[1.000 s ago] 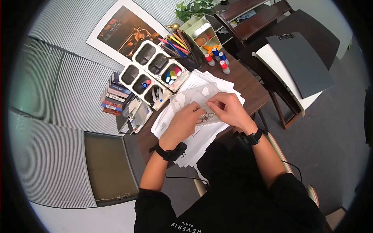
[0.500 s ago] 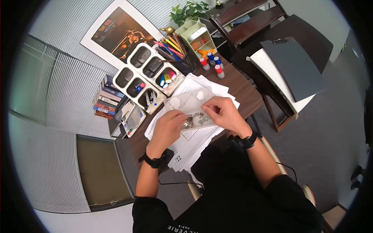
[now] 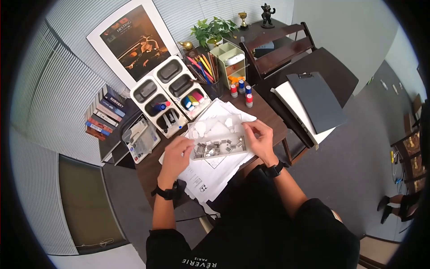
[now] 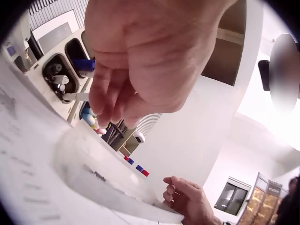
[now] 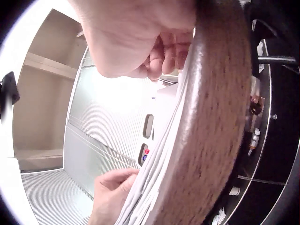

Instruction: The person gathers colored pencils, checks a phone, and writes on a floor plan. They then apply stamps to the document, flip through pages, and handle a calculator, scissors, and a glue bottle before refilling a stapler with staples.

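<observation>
A clear shallow box lies on white papers, holding small silvery pieces along its near side and white rounded pieces toward its far side. At the box's left end is the left hand, fingers bent loosely with nothing visible in them. The left wrist view shows this hand above the box. Beside the right end, the right hand has its thumb and fingers loosely bent near the rim; contact is unclear. Its fingers partly hide what lies beyond them in the right wrist view.
Behind the papers stand a white compartment organizer, a pen cup, a green holder and several red and blue tubes. Books and a tool case are left; a dark clipboard is right.
Both hands have moved apart, from over the box to its two ends, uncovering the silvery pieces. The head view has shifted, showing more of the room's right side.
</observation>
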The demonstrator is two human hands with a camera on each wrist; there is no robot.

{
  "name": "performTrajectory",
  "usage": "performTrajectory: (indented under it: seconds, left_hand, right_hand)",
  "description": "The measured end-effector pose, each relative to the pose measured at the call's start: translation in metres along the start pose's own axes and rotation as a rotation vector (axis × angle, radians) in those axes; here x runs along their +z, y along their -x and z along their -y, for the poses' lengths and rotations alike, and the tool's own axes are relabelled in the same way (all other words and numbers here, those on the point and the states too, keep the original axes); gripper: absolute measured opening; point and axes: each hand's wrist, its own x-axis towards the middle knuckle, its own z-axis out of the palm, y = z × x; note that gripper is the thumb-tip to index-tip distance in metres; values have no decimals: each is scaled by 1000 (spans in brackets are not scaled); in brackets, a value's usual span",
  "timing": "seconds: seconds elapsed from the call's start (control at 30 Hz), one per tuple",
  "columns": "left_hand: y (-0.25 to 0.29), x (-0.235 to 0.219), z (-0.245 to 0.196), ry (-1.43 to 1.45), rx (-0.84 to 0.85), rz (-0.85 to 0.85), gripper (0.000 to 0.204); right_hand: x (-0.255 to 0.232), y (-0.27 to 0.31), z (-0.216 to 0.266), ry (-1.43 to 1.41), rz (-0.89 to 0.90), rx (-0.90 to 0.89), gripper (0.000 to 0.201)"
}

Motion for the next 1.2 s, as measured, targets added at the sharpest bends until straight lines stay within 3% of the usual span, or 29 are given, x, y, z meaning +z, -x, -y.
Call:
performTrajectory:
  seconds: [0.17, 0.27, 0.43, 0.57, 0.6, 0.67, 0.77, 0.9, 1.07, 1.17, 1.2]
  left_hand:
    - [26, 6, 7, -55, 38, 76, 18]
    - [30, 10, 13, -46, 8, 55, 17]
    - [13, -25, -1, 50, 83, -29, 18]
    - [-12, -41, 10, 119, 203, -470, 12]
    - [-16, -38, 20, 123, 202, -491, 12]
    - [-25, -28, 42, 82, 238, -823, 10]
    - [-26, -23, 57, 6, 286, -934, 9]
    - [-17, -11, 62, 159, 153, -973, 8]
    - [-16, -3, 72, 168, 108, -945, 10]
    - [-15, 0, 75, 237, 57, -940, 10]
    - [-15, 0, 74, 246, 56, -933, 10]
  right_hand:
    - [-9, -3, 16, 47, -13, -1, 8]
    - [-25, -15, 27, 198, 123, -73, 10]
    - [-54, -52, 40, 364, 194, -186, 13]
    - [-67, -95, 43, 406, 287, -126, 20]
    - [-68, -105, 39, 459, 329, -176, 23]
    - [-67, -121, 25, 547, 398, -233, 32]
    - [-59, -128, 26, 641, 487, -216, 35]
    - [-39, -125, 10, 623, 523, -195, 34]
    - [-24, -122, -8, 678, 518, -242, 34]
    - [-27, -120, -9, 582, 449, -125, 28]
    - [-28, -119, -4, 292, 363, 90, 26]
